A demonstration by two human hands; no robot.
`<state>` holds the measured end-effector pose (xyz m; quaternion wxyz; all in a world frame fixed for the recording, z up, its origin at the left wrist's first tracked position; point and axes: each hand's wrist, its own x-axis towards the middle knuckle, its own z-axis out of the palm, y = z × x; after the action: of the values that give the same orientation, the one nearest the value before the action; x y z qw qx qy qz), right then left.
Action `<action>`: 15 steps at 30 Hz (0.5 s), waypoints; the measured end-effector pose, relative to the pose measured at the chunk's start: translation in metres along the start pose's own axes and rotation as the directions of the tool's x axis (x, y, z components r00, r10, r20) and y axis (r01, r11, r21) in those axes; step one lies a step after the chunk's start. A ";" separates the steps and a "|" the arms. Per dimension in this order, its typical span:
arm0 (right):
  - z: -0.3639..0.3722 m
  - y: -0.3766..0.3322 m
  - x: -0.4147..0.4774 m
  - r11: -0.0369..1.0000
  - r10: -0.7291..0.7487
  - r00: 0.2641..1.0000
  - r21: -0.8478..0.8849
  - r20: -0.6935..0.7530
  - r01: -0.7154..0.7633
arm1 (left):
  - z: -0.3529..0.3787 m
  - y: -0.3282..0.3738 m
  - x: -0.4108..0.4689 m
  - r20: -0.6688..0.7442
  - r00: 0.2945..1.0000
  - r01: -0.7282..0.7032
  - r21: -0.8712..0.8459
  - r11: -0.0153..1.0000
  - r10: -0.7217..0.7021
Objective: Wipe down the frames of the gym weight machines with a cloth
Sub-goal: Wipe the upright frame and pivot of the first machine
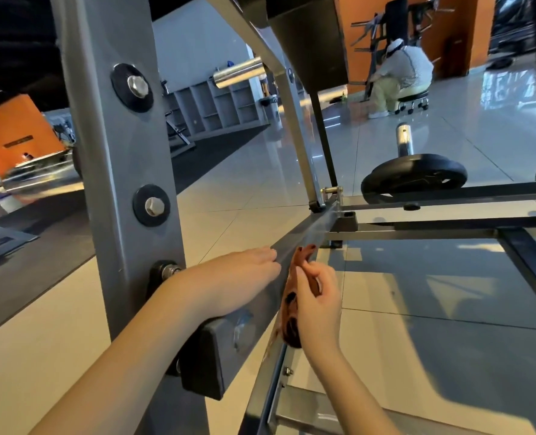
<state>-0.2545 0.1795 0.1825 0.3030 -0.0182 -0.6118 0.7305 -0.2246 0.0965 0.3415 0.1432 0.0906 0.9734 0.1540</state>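
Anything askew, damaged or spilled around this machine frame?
Nothing stands out. The left hand rests on the sloping frame bar, the right hand holds the brown cloth against its side, and the floor shows only reflections, no spill.

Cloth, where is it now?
Head view, lower centre: the cloth hangs from the right hand, against the slanted frame bar, opposite the left hand.

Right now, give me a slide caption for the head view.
Right hand grips a rust-brown cloth against the grey frame bar; left hand rests flat on the bar.
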 end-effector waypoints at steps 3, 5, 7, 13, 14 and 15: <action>0.008 0.013 0.043 0.988 0.146 0.987 -0.033 -0.061 -0.148 | 0.002 -0.003 0.002 -0.037 0.995 -0.089 0.011 0.996 0.090; 0.010 0.021 0.062 0.963 0.267 0.959 0.003 -0.095 -0.268 | 0.002 0.001 -0.003 -0.051 0.994 -0.098 0.016 0.995 0.099; 0.010 0.020 0.051 0.952 0.306 0.948 0.029 -0.091 -0.305 | 0.003 0.001 -0.002 -0.025 0.996 -0.082 -0.005 0.997 0.082; 0.000 0.015 0.028 0.996 0.090 0.995 0.024 -0.039 -0.089 | 0.002 0.002 -0.001 -0.037 0.997 -0.065 -0.006 0.998 0.064; 0.001 0.020 0.042 0.991 0.136 0.990 0.004 -0.041 -0.136 | 0.002 0.002 0.000 -0.024 0.998 -0.063 0.000 0.998 0.063; 0.003 0.027 0.056 0.976 0.216 0.975 -0.003 -0.059 -0.217 | 0.002 0.001 0.001 -0.030 0.998 -0.061 -0.007 0.998 0.061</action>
<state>-0.3130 0.2011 0.1784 0.2393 -0.1074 -0.6006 0.7553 -0.2247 0.0984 0.3399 0.1241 0.1175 0.9717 0.1633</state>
